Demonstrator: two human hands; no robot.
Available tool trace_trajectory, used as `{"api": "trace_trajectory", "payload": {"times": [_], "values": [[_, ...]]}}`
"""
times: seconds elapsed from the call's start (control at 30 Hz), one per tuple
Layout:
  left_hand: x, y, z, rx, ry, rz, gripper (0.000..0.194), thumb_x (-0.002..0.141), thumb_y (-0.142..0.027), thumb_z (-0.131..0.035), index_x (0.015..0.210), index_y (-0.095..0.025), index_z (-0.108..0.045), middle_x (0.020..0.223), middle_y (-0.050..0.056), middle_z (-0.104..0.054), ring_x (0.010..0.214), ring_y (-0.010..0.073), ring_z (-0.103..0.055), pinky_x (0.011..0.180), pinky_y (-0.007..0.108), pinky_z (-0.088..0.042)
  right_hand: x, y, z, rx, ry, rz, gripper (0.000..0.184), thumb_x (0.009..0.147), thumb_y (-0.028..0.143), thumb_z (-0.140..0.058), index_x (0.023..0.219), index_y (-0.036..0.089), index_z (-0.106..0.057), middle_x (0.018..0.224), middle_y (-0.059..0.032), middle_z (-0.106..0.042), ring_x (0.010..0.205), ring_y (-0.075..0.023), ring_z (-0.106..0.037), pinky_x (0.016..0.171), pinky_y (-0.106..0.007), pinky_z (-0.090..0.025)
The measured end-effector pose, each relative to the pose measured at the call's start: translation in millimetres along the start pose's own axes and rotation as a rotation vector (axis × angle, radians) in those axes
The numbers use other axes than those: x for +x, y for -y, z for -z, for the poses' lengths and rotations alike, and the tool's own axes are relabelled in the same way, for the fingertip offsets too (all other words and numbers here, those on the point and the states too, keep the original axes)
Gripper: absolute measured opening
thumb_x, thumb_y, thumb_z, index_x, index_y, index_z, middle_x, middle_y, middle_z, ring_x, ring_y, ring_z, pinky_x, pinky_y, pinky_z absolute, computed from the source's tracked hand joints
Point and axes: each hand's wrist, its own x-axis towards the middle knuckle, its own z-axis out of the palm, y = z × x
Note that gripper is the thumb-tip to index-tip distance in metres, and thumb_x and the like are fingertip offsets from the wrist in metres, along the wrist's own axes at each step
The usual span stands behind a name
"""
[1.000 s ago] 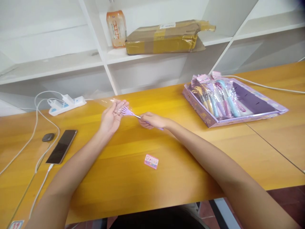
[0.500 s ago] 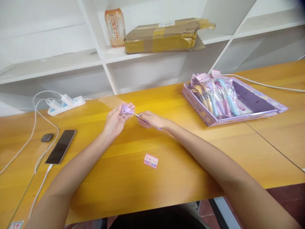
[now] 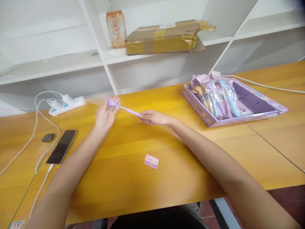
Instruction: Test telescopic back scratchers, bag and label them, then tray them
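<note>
A slim purple back scratcher (image 3: 132, 112) with a claw-shaped head and a short silver rod is held across both hands above the table. My left hand (image 3: 105, 114) is palm up at the head, with the thumb over it and the fingers extended behind. A blurred clear plastic wrapper (image 3: 96, 100) extends left from that hand. My right hand (image 3: 152, 117) pinches the far end of the purple handle between thumb and fingers. Nearer my body, a small pink printed card (image 3: 151, 161) lies flat on the wooden table (image 3: 114, 178).
On the right, a purple display box (image 3: 200, 109) holds several wrapped back scratchers (image 3: 220, 98). A power strip (image 3: 67, 106) with cables, a phone (image 3: 62, 147) and a dark mouse-like object (image 3: 48, 137) lie left. A taped carton (image 3: 164, 38) and an orange-labelled bottle (image 3: 116, 29) stand on the shelf.
My left hand has moved left and slightly away with the scratcher's head. More of the purple handle now shows, and my right hand, nearly in place, grips its end.
</note>
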Motion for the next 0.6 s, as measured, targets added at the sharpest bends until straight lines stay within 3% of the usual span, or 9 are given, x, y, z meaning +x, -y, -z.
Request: {"api": "trace_trajectory", "payload": {"times": [0.1,0.27,0.5,0.6], "values": [[-12,14,-5.0,0.046,0.057,0.054,0.022,0.109,-0.032,-0.061,0.101,-0.014,-0.07,0.125,0.018,-0.08,0.128,0.028,-0.074,0.12,0.05,-0.053,3,-5,-2,0.026,-0.013,0.029,0.035,0.106,0.05,-0.061,0.093,0.017,-0.059,0.06,0.0111,-0.03,0.047,-0.0065,-0.023,0.043,-0.019,-0.021],[-40,41,-14.2,0.078,0.161,0.174,0.019,0.107,-0.031,-0.064,0.104,-0.013,-0.07,0.121,0.018,-0.081,0.129,0.0278,-0.074,0.121,0.05,-0.051,5,-5,-16,-0.018,-0.057,0.085,0.04,0.104,0.055,-0.064,0.094,0.016,-0.061,0.061,0.0101,-0.034,0.048,-0.0064,-0.028,0.044,-0.02,-0.024],[-25,34,-7.0,0.06,0.088,0.139,0.018,0.106,-0.032,-0.067,0.101,-0.014,-0.068,0.125,0.018,-0.08,0.129,0.0266,-0.074,0.121,0.047,-0.051,5,0,-13,-0.018,-0.046,0.081,0.038,0.098,0.052,-0.071,0.106,0.016,-0.065,0.065,0.0076,-0.05,0.049,-0.0073,-0.043,0.044,-0.02,-0.033],[-29,36,-8.5,0.065,0.105,0.194,0.02,0.105,-0.033,-0.068,0.101,-0.014,-0.069,0.121,0.017,-0.082,0.125,0.0262,-0.076,0.117,0.045,-0.055,6,-3,-9,-0.065,-0.099,0.065,0.039,0.094,0.054,-0.074,0.1,0.016,-0.065,0.066,0.0067,-0.053,0.049,-0.0071,-0.044,0.044,-0.02,-0.031]]}}
